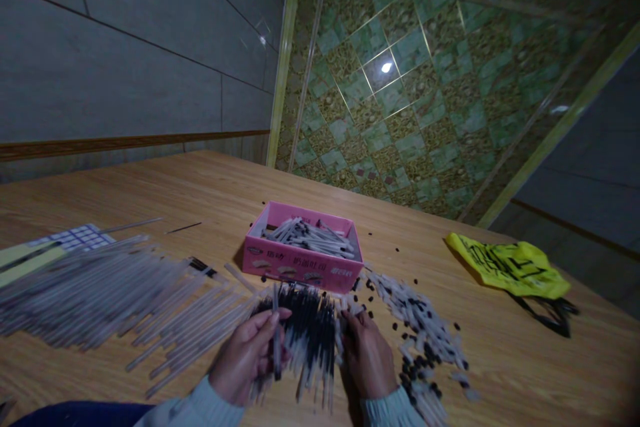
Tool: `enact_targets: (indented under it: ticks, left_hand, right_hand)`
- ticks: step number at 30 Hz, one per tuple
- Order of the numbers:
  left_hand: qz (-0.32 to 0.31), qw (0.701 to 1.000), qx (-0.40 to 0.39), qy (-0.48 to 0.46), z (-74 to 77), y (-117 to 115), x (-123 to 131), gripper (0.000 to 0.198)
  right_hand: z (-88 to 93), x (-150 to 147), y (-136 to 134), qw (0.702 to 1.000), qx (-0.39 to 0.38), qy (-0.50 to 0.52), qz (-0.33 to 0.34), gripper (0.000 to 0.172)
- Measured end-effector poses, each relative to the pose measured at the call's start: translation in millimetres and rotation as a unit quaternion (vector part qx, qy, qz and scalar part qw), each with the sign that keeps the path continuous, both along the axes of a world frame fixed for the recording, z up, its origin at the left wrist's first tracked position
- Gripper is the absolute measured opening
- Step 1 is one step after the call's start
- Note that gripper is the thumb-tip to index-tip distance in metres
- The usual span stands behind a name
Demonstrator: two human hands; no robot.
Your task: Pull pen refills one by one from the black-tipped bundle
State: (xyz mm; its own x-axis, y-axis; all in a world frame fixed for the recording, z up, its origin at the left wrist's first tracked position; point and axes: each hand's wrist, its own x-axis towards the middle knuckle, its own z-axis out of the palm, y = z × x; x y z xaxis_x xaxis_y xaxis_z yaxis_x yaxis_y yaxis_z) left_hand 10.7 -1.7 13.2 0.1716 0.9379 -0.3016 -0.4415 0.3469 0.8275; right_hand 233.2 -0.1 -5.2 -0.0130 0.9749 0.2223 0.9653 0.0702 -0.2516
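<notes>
My left hand pinches a clear pen barrel, held nearly upright between thumb and fingers, with a dark length inside it. Between my hands lies a pile of black ink refills, their pale ends toward me. My right hand is closed at the right edge of this pile, fingertips pointing down. A whitish piece shows by those fingertips, too blurred to name. Just beyond both hands stands a pink cardboard box holding many whitish pens with dark tips.
Loose clear pen barrels spread across the left, beside a checked cloth. To the right lie whitish pen caps and small black plugs. A yellow bag with black straps rests farther right on the wooden table.
</notes>
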Motion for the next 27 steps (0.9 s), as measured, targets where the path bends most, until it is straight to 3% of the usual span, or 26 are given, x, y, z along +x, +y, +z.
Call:
enact_targets:
  ticks: [7, 11, 15, 17, 20, 24, 27]
  left_hand:
    - [-0.021, 1.000, 0.016, 0.008, -5.7, 1.0, 0.4, 0.048]
    - [-0.032, 0.998, 0.037, 0.046, -10.7, 3.9, -1.2, 0.052]
    - [-0.056, 0.990, 0.066, 0.112, -11.4, 4.3, -3.2, 0.056]
    - [-0.075, 0.975, 0.113, 0.173, -7.6, 2.1, -2.4, 0.052]
    - [-0.104, 0.938, 0.194, 0.266, -0.1, -3.4, 0.9, 0.042]
    - [-0.132, 0.909, 0.218, 0.328, 3.7, -8.7, 4.0, 0.039]
    - [-0.127, 0.901, 0.229, 0.346, 2.9, -8.1, 2.4, 0.039]
  right_hand:
    - [5.0, 6.4, -1.0, 0.990, 0.008, 0.137, -0.008, 0.027]
    - [5.5, 19.9, 2.7, 0.959, 0.013, 0.284, -0.013, 0.017]
    - [11.1, 32.4, 7.0, 0.932, 0.016, 0.362, -0.009, 0.007]
    - [15.6, 31.6, 6.8, 0.915, 0.030, 0.401, -0.012, 0.017]
    - [20.0, 18.7, 1.8, 0.868, 0.012, 0.497, -0.002, 0.033]
    - [19.4, -4.5, -7.4, 0.753, -0.073, 0.651, 0.064, 0.035]
    - [17.6, -12.6, -10.2, 0.758, -0.058, 0.645, 0.078, 0.030]
